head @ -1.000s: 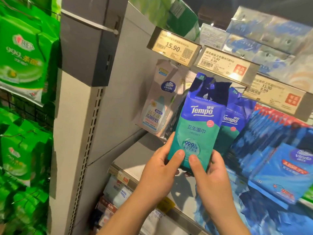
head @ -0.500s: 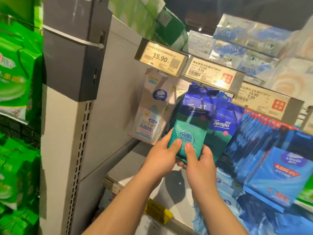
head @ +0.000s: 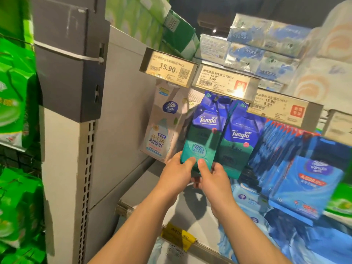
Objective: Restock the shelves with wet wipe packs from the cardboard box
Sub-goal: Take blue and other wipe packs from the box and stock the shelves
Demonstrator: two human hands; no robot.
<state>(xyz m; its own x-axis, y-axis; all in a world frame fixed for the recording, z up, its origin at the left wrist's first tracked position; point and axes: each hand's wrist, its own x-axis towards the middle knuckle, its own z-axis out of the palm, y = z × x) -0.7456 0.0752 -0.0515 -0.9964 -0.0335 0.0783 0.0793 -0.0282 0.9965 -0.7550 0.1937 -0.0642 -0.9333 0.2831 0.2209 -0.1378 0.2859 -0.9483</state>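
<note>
Holding one Tempo pack (head: 202, 138) by its bottom edge: left hand (head: 176, 175) and right hand (head: 213, 181) both pinch it, thumbs on the front face, fingers behind. Pack upright, its top up at the price tag (head: 225, 83). Just right of the grip, touching, a second Tempo pack (head: 239, 138). Left of the grip, a Vinda pouch (head: 162, 126). Further right, blue Vinda packs (head: 304, 185). Below the hands, grey shelf (head: 144, 191).

Tempo on held pack (head: 202, 134), Vinda on pale pack (head: 162, 128), 15.90 on price tag (head: 169, 68)
</note>
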